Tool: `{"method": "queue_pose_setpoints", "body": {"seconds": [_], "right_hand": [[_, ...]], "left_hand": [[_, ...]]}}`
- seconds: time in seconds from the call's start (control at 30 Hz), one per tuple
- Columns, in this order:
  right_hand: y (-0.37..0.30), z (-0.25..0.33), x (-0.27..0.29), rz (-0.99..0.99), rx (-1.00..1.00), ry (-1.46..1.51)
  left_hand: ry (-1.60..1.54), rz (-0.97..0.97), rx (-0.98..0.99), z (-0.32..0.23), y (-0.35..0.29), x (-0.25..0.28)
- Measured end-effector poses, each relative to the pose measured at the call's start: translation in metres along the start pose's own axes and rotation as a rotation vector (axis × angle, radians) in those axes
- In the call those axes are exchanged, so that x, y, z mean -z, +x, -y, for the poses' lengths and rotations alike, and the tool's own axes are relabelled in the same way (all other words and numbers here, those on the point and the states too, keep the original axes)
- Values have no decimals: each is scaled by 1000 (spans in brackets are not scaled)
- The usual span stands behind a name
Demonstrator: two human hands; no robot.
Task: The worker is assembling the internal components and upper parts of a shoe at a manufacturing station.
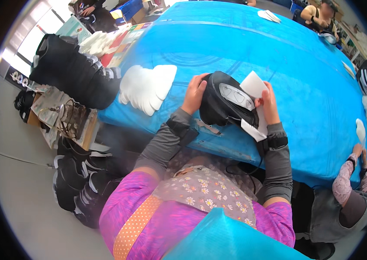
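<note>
My left hand (195, 94) is wrapped round the left end of a black shoe upper (213, 100), which is held at the near edge of the blue table. A white oval panel (236, 96) shows on the upper. At its right side my right hand (270, 104) pinches a white sheet piece (253, 84). Another white part (253, 130) sticks out below that hand; whether it belongs to the same piece is hidden by the fingers. To the left of my left hand lies a fanned stack of white insole-shaped pieces (146, 89).
A tall pile of black shoe uppers (73, 73) stands at the table's left edge. Below it is a cluttered wooden shelf (69, 119). More black shoe parts (84, 186) hang low at left. Co-workers sit around the blue table (304, 104), one close at right (343, 190).
</note>
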State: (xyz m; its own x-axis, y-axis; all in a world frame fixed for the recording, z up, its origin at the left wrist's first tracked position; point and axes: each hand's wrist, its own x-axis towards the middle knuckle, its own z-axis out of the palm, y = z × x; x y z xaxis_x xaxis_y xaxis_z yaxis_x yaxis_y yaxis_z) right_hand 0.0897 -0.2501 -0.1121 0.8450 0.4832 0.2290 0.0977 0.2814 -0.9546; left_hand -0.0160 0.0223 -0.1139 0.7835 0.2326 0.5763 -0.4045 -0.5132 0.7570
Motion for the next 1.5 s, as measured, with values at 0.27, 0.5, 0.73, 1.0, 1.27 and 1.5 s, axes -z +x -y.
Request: {"method": "queue_pose_setpoints", "body": {"seconds": [0.27,0.5,0.73,1.0,1.27,1.5], "right_hand": [[-66,17,-49,50,46,-148],[-125,25,-75,114,-51,-144],[-131,39,-83,136,-109,-162],[-92,97,-104,125,-2,-649],[-58,109,-141,202,79,-989],[-47,65,-154,122,215,-1049]], "left_hand": [[-314,154,111,21,-6,20],[-397,133,9,3,-9,29],[-305,181,-100,-12,-3,43],[-527,142,56,-12,-2,39],[-539,132,294,-36,-3,44],[-622,116,229,-24,-4,46]]}}
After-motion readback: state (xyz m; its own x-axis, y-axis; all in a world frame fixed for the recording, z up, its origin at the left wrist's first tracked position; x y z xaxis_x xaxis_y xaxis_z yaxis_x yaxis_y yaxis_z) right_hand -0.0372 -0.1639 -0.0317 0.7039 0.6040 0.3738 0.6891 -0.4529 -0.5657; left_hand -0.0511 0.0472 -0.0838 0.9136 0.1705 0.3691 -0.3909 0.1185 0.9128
